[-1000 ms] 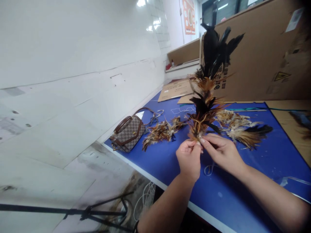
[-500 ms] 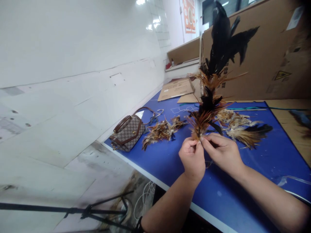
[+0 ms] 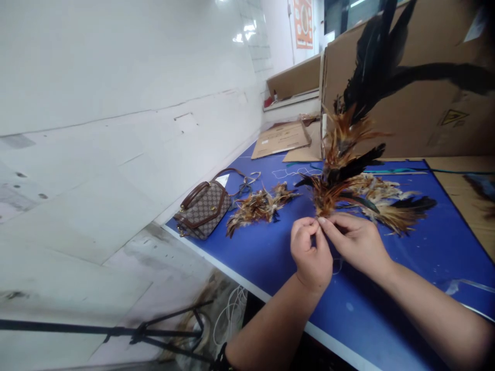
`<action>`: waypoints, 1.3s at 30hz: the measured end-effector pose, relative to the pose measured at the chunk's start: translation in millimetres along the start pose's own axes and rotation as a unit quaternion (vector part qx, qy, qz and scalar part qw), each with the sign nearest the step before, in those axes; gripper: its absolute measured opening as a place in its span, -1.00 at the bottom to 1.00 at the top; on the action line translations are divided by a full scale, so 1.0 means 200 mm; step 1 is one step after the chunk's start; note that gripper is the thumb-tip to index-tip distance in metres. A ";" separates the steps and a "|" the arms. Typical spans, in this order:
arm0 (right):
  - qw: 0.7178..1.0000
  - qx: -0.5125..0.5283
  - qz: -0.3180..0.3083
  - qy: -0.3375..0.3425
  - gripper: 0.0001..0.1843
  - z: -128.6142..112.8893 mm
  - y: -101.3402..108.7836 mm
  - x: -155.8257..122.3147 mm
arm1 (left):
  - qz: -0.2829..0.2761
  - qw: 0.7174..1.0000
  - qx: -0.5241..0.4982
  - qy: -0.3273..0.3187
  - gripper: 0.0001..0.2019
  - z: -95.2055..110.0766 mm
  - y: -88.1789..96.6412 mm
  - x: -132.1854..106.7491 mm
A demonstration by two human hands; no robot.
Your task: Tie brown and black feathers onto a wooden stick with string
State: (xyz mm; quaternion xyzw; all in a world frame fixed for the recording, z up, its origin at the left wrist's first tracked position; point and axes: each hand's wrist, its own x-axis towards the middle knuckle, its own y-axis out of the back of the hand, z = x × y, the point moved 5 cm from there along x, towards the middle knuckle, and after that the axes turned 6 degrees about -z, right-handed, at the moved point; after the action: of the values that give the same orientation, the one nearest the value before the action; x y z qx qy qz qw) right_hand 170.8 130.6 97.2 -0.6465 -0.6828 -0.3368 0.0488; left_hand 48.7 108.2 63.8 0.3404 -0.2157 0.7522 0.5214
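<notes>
A tall bunch of feathers (image 3: 335, 180), brown and orange with long black plumes at the top, stands up from my fingertips. My left hand (image 3: 312, 253) is closed in a pinch at its lower end. Against those fingertips, my right hand (image 3: 358, 242) pinches the same end with thumb and forefinger. Exactly what lies between the fingertips is hidden. Behind the right hand lies a pile of pale and brown feathers (image 3: 390, 208) with a black tip. A brown feather cluster (image 3: 257, 206) rests on the blue table (image 3: 266, 252) to the left.
A patterned handbag (image 3: 204, 208) sits at the table's left edge by the white wall (image 3: 127, 170). Flat cardboard (image 3: 282, 139) and a large carton (image 3: 417, 123) stand at the back. A black tripod (image 3: 170, 333) and white cables (image 3: 228, 314) are below left.
The feather bunch has tilted to the right and its black plumes have swung toward the carton. Both hands have shifted slightly right, still pinching its lower end.
</notes>
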 end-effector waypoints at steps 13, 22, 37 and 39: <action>0.997 0.069 -0.035 -0.004 -0.66 -0.02 0.01 0.00 | -0.054 0.867 -0.354 0.345 -0.78 -0.09 0.00 -0.03; 0.994 0.099 -0.052 -0.007 -0.75 0.00 0.01 0.00 | -0.048 0.877 -0.350 0.326 -0.78 -0.10 0.05 0.00; 0.991 0.105 0.020 -0.083 -0.69 0.03 -0.05 -0.04 | 0.010 0.989 -0.099 0.110 -0.93 0.00 0.08 0.02; 0.993 0.084 0.026 -0.078 -0.69 0.03 -0.05 -0.04 | 0.015 0.995 -0.055 0.078 -0.91 0.01 0.07 0.01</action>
State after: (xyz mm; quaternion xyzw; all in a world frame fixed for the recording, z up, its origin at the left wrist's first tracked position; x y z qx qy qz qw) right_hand 164.8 126.7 84.0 -0.6817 -0.6935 -0.2257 0.0585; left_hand 35.0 103.1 66.1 0.2481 -0.2209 0.7711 0.5432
